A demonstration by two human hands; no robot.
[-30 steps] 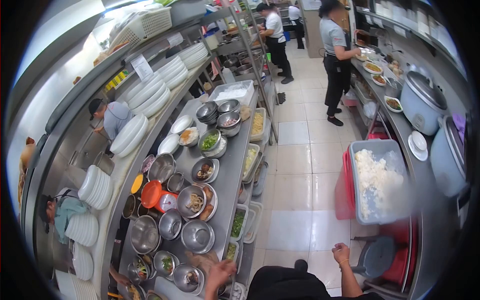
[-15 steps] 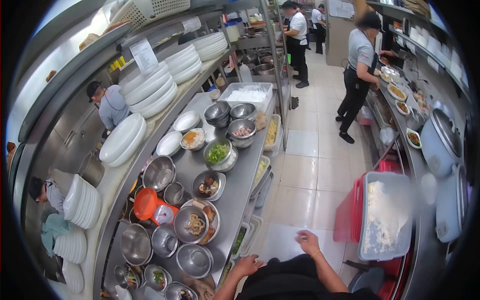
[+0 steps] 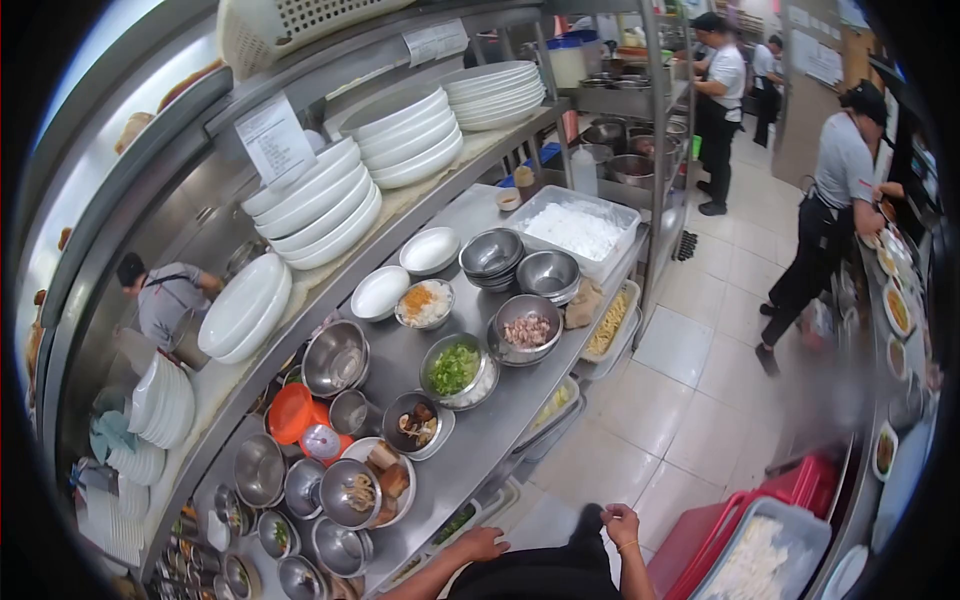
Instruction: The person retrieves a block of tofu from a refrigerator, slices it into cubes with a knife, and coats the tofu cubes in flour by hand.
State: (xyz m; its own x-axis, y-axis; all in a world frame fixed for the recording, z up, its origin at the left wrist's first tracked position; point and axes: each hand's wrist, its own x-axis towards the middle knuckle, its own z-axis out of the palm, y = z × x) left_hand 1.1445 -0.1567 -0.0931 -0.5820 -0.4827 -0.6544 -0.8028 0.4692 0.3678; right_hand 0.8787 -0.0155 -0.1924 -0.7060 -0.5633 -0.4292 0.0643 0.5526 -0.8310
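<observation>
My left hand (image 3: 483,543) is low by the edge of the steel counter (image 3: 500,430), its fingers loosely extended with nothing in them. Out over the floor, my right hand (image 3: 621,524) has loosely bent fingers and nothing visible in it. Closest to the left hand on the counter are a steel bowl (image 3: 340,546) and a bowl of pale strips (image 3: 360,492) on a dish of brown chunks. Farther along are a bowl of chopped greens (image 3: 453,369), a bowl of pinkish diced pieces (image 3: 530,331) and an orange kitchen scale (image 3: 322,441).
White plates (image 3: 318,205) are stacked on the shelf at left. A tub of white powder (image 3: 578,230) stands at the counter's far end. A red bin (image 3: 690,548) and a tub of pale flakes (image 3: 750,560) are at right. Co-workers stand along the tiled aisle (image 3: 640,400).
My view has swung left and moved along the counter. The right hand's fingers have curled in more. The red bin and tub sit lower in view. Nothing has been picked up.
</observation>
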